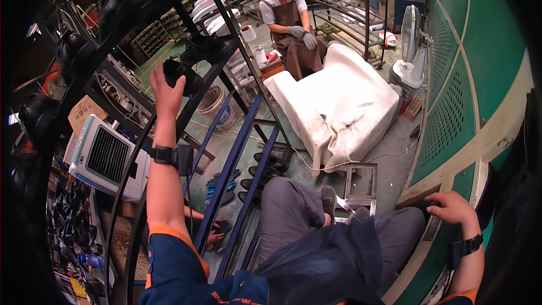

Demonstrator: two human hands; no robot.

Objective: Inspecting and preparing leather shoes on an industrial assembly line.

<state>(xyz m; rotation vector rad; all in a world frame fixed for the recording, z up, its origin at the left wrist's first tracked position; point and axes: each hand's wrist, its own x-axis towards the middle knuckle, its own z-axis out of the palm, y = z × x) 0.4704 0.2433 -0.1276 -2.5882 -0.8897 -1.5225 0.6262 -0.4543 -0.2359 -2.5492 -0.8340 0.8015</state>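
My left hand (167, 91) is raised at a dark metal shoe rack (248, 127), its thumb and fingers apart. Right behind it stands a black shoe (191, 78) on the upper tier; the thumb overlaps the shoe's edge, and whether they touch I cannot tell. More black shoes (206, 48) sit farther along that tier. My right hand (453, 208) hangs beside my right knee, near the green panel wall (451, 118). Its fingers are loosely bent and apart, with nothing in them.
A white cloth-covered block (344, 101) stands ahead, with a seated person (291, 28) in grey gloves behind it. At right is a white fan (409, 62); at left, an air cooler (107, 155). A metal frame (361, 183) lies near my feet. Another person's hand (215, 237) shows beneath the rack.
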